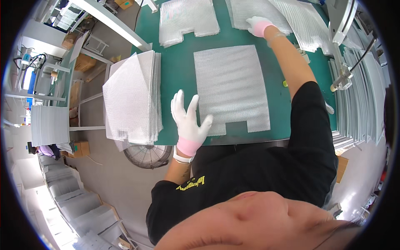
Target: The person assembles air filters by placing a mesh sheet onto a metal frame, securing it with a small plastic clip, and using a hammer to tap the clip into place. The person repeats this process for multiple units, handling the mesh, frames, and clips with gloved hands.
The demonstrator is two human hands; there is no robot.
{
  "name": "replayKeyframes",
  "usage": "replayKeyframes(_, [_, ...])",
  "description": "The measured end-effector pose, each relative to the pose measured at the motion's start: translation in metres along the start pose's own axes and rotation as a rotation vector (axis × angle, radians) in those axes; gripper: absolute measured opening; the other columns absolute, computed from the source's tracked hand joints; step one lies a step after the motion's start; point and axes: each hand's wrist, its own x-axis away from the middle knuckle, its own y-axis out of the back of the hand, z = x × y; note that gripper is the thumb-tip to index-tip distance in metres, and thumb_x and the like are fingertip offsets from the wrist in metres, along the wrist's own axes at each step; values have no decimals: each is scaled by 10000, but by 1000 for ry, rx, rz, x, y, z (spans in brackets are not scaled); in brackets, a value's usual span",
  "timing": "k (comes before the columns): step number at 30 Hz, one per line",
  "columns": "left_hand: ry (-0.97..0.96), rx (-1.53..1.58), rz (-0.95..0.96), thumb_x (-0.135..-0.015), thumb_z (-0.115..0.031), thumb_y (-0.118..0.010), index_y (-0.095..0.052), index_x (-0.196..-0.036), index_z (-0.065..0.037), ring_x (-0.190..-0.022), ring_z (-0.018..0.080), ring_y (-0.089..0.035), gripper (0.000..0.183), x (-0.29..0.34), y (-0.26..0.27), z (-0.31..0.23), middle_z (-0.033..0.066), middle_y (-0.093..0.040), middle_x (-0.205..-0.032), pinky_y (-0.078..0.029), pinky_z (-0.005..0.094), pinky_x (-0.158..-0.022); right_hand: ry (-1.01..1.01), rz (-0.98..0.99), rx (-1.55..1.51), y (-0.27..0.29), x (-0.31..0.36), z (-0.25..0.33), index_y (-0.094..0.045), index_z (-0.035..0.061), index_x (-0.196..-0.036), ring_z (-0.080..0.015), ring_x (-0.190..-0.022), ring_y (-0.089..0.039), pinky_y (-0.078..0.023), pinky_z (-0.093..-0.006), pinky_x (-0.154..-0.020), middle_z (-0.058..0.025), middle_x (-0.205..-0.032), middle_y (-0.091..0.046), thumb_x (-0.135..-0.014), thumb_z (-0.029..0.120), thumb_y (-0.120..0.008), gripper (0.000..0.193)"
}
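All visible fingers (180,100) of the L hand (189,125) are spread & released, thumb over the L edge of the mesh sheet (231,83); can't tell if it's touching. R hand (259,27) is reached out to the far side, its fingers at a far mesh stack (243,10); can't tell if they're pinching a sheet or just resting. Both wear white gloves w/ pink cuffs; white band (183,158) on the L wrist.

Mesh sheet lies flat, silvery, w/ a rectangular notch in the near edge, just R of the L fingers & well apart from the R ones, on the near side of them.

Writing: yellow lettering (191,183) on the black T-shirt (254,171), partly foreshortened.

Tabletop (177,66) is green. On it: L mesh stack (131,98), uneven edges, L of the L hand; notched mesh stack (187,21) at the far side; another mesh pile (306,25) fanned out R of the R hand. Metal fixture (343,79) w/ a rod stands at the R edge.

Room: grey floor (102,156), round caged fan (148,156) by the near L corner, cardboard boxes (84,62) farther L, grey sheet stacks (79,202) in a row lower L, upright panels (362,100) off to the R.
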Motion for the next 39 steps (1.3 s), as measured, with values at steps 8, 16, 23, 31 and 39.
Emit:
replayKeyframes(8, [-108,242,27,-767,-131,-722,-530,-1356,-16,-1431,433,-314,630,-42,-22,-26,279,-281,-1551,-287,508,-1172,111,-352,86,-22,-3,37,-550,130,-1343,-365,-1344,-495,-405,-517,-1071,-143,-1429,-536,-927,415,-566,505])
replayKeyframes(16, [-42,378,31,-824,-117,-672,-541,-1351,-18,-1414,419,-382,552,-29,-40,-14,269,-351,-1530,-328,495,-1162,80,-663,-114,16,-18,26,-668,61,-1027,-351,-914,-683,-528,-451,-889,-131,-944,-704,-973,206,-455,263])
replayKeyframes(23, [342,1425,347,-1013,-302,-529,-433,-1429,45,-1425,361,-390,550,-158,-91,0,226,-401,-1533,-307,475,-1194,400,-1307,-58,53,54,26,-659,70,-898,-301,-769,-663,-511,-408,-819,-116,-890,-694,-889,155,-518,165])
replayKeyframes(31, [48,1178,76,-966,-306,-584,-519,-1377,-105,-1180,270,-592,462,-323,-209,59,115,-609,-1307,-464,451,-997,582,-897,-169,-14,97,29,-605,93,-1246,-344,-1222,-515,-360,-533,-1028,-158,-1292,-590,-852,304,-655,449])
replayKeyframes(39, [281,1418,23,-978,20,-512,-434,-1421,60,-989,203,-667,451,-217,-83,-10,161,-598,-1281,-599,309,-830,196,-1208,-405,-21,183,-26,-446,77,-1480,-484,-1354,-405,-342,-485,-1143,-281,-1488,-422,-848,216,-759,719])
